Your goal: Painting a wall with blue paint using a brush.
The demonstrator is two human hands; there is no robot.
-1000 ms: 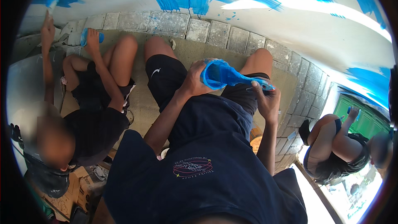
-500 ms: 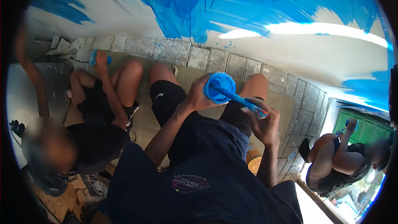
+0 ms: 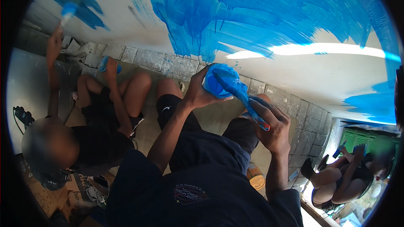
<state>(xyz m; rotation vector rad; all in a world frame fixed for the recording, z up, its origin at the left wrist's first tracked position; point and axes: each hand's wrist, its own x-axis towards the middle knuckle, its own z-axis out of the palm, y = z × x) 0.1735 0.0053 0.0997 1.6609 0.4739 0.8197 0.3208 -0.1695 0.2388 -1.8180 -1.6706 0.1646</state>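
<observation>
My left hand [image 3: 197, 92] grips a small round pot of blue paint [image 3: 219, 82], lifted in front of the wall. My right hand [image 3: 271, 124] holds a paint-covered brush [image 3: 248, 103] by its handle, and the bristle end rests across the pot's open top. Behind both rises a white wall [image 3: 294, 69] with broad wet blue strokes [image 3: 235, 12] across its upper part. I stand in a dark shirt and shorts, my legs visible below the hands.
On my left, a crouching person reaches up with a brush [image 3: 67, 10] to the wall and holds a blue pot [image 3: 105, 64] low. Another person [image 3: 349, 172] squats at the lower right beside a green panel [image 3: 360, 136]. Grey paving blocks [image 3: 160, 61] line the wall's foot. A small tub [image 3: 254, 176] stands by my feet.
Both my hands have risen toward the wall with pot and brush. The view has tilted up, showing more painted wall. The person on the left has raised an arm to the wall.
</observation>
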